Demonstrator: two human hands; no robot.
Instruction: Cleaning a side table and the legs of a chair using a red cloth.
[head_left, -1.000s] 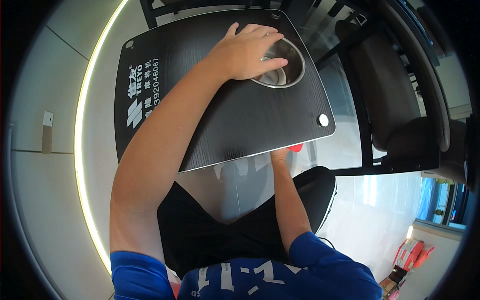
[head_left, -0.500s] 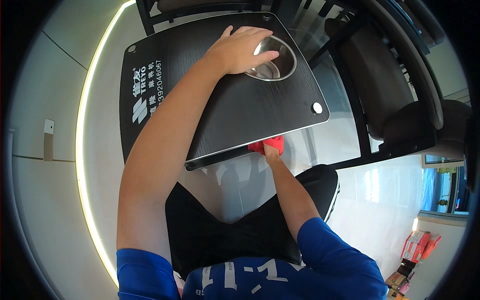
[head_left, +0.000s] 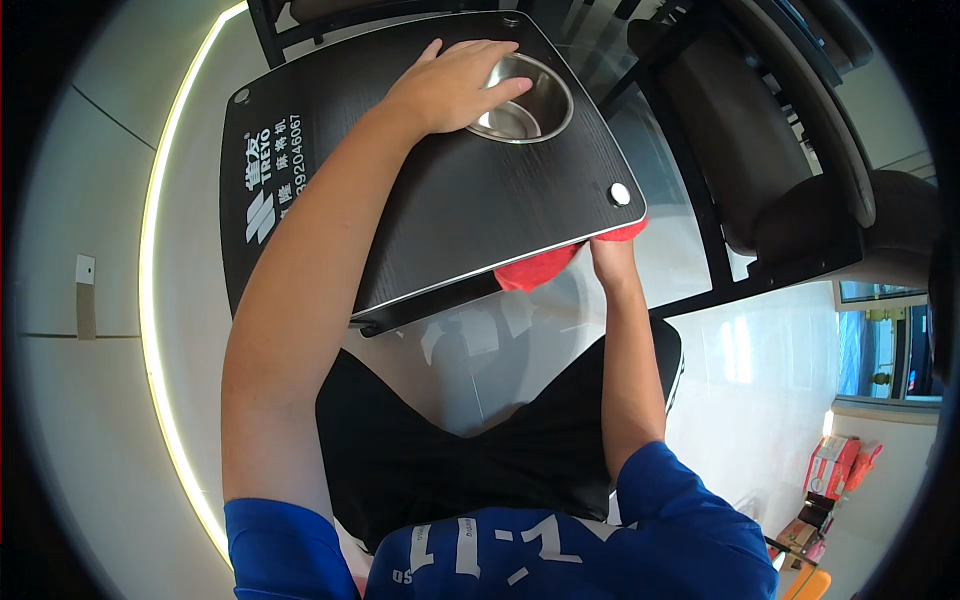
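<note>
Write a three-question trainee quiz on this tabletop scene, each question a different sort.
1. True or false: the left hand rests flat on the black tabletop, partly over the steel bowl.
2. What colour is the cloth at the table's near edge?
A) blue B) red C) white
3. Which hand holds that cloth under the edge?

Key:
1. True
2. B
3. The right hand

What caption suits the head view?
Left hand rests by a steel bowl; right hand presses a red cloth under the tabletop edge.
</note>
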